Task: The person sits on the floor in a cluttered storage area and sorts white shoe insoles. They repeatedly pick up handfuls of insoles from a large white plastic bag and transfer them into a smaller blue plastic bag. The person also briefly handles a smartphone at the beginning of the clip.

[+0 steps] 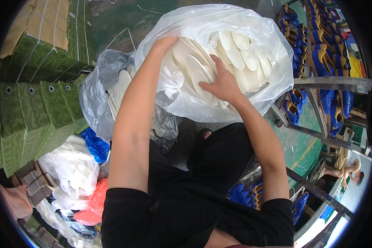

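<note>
Reaching into the big clear plastic bag [182, 95] in front of our knees, we press our right hand [223, 84] flat, fingers spread, on the stacked white insoles [235, 53] inside, while our left hand [163, 43] curls over the bag's upper rim; whether it pinches the film we cannot tell. Keeping the mouth stretched wide and sliding the palm under a whole bundle would likely stop the stack fanning apart. A second grey-clear bag [99, 89] of insoles sits just left. Further left stand strapped green cartons [33, 111]; right, a metal rack [330, 82] carries blue-and-yellow shoe uppers [322, 58].
</note>
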`<action>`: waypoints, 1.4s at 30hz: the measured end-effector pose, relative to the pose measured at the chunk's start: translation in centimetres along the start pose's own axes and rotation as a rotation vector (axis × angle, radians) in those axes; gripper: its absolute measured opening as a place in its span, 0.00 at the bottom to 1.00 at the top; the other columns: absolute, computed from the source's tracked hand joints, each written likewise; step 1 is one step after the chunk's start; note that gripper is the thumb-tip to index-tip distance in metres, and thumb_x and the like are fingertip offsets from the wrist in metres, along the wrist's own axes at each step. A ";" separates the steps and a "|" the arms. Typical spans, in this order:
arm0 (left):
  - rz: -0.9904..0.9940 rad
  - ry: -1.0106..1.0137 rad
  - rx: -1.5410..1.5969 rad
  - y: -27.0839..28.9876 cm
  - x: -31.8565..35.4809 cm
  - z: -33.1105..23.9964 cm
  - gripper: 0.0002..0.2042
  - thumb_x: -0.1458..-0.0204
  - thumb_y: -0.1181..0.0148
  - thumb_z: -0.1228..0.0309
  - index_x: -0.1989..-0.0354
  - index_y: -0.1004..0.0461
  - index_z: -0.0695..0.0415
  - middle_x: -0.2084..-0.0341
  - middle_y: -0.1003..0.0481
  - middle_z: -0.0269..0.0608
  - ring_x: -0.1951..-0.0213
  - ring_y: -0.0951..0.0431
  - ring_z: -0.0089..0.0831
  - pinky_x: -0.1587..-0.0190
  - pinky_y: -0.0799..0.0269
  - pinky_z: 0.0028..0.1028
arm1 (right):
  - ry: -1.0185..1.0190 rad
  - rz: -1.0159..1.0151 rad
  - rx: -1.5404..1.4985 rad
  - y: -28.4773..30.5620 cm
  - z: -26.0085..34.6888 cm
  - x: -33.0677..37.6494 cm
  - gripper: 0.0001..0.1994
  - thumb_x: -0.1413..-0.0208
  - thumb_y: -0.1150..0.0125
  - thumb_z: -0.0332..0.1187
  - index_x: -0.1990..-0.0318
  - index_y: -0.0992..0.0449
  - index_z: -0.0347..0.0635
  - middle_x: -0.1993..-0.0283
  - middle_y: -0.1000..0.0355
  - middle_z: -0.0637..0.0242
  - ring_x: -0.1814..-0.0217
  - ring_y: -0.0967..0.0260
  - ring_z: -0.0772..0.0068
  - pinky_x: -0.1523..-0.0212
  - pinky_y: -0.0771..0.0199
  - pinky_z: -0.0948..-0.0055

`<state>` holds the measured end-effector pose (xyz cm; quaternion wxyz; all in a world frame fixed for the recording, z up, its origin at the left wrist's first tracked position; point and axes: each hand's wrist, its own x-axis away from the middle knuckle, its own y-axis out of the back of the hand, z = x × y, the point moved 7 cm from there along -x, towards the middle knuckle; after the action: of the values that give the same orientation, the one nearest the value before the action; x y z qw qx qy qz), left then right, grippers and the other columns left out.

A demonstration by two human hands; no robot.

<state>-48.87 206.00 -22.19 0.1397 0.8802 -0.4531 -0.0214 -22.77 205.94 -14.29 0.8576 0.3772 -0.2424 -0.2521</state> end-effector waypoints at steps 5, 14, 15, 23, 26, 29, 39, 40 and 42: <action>0.092 -0.125 -0.416 -1.3 2.1 2.3 0.32 0.41 0.38 0.51 0.31 0.32 0.53 0.32 0.33 0.44 0.33 0.34 0.38 0.32 0.39 0.35 | -0.073 -0.047 0.266 -2.0 0.0 2.0 0.53 0.59 0.24 0.43 0.29 0.49 0.30 0.47 0.28 0.42 0.47 0.26 0.40 0.49 0.22 0.51; 0.647 0.148 -0.363 -5.2 6.1 -3.8 0.35 0.51 0.30 0.43 0.42 0.21 0.58 0.47 0.20 0.50 0.44 0.22 0.45 0.40 0.31 0.34 | -0.148 -0.081 0.345 -2.3 -0.4 3.4 0.57 0.61 0.21 0.47 0.30 0.51 0.25 0.45 0.34 0.44 0.42 0.31 0.42 0.50 0.21 0.53; 0.635 0.175 -0.358 -5.4 6.2 -3.4 0.34 0.53 0.29 0.42 0.45 0.20 0.58 0.50 0.19 0.49 0.46 0.21 0.45 0.42 0.30 0.35 | -0.154 -0.087 0.327 -2.1 -0.6 3.3 0.58 0.62 0.20 0.48 0.29 0.51 0.24 0.45 0.34 0.44 0.42 0.31 0.42 0.50 0.21 0.53; 0.452 -0.073 -0.691 -6.5 9.7 -4.8 0.30 0.55 0.28 0.48 0.48 0.19 0.56 0.59 0.17 0.50 0.53 0.18 0.49 0.50 0.24 0.39 | -0.229 0.072 0.383 -4.8 0.0 2.3 0.61 0.61 0.24 0.44 0.25 0.59 0.27 0.45 0.33 0.42 0.45 0.28 0.44 0.51 0.20 0.52; 0.493 -0.047 -0.401 -3.7 11.0 -4.5 0.27 0.49 0.29 0.54 0.45 0.21 0.57 0.57 0.17 0.46 0.51 0.18 0.43 0.45 0.26 0.38 | -0.262 0.158 0.317 -3.7 -0.2 1.4 0.59 0.60 0.25 0.43 0.24 0.58 0.32 0.41 0.32 0.40 0.42 0.27 0.46 0.46 0.22 0.51; 0.193 -0.447 -0.200 2.4 14.7 -9.1 0.25 0.44 0.32 0.57 0.44 0.24 0.62 0.50 0.20 0.48 0.48 0.20 0.44 0.40 0.29 0.38 | -0.152 0.080 0.180 -1.2 -2.5 0.1 0.55 0.61 0.25 0.43 0.25 0.49 0.34 0.37 0.31 0.41 0.40 0.26 0.49 0.41 0.25 0.53; -0.228 0.197 -1.424 19.7 28.9 5.0 0.41 0.48 0.34 0.68 0.25 0.48 0.52 0.25 0.54 0.58 0.25 0.54 0.55 0.33 0.56 0.70 | 0.143 -0.302 -0.806 16.6 -6.6 3.9 0.50 0.70 0.22 0.36 0.32 0.35 0.33 0.39 0.27 0.61 0.36 0.30 0.62 0.34 0.31 0.64; -0.280 0.232 -1.523 21.2 30.3 6.7 0.39 0.47 0.36 0.69 0.26 0.47 0.52 0.26 0.51 0.58 0.26 0.49 0.55 0.33 0.52 0.67 | 0.141 -0.427 -0.704 19.6 -6.0 6.0 0.50 0.71 0.23 0.38 0.33 0.35 0.33 0.40 0.27 0.60 0.37 0.30 0.62 0.34 0.32 0.64; -0.349 0.260 -1.499 23.0 31.3 9.4 0.37 0.46 0.39 0.71 0.27 0.47 0.51 0.29 0.45 0.57 0.32 0.39 0.55 0.36 0.42 0.60 | 0.138 -0.710 -0.497 25.7 -3.5 10.9 0.50 0.71 0.23 0.40 0.33 0.34 0.32 0.40 0.27 0.59 0.38 0.30 0.61 0.34 0.32 0.64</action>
<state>-50.19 166.00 -22.34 0.7437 0.6050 -0.1527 -0.2399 -6.00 216.21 5.83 0.7965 0.2352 0.0281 -0.5562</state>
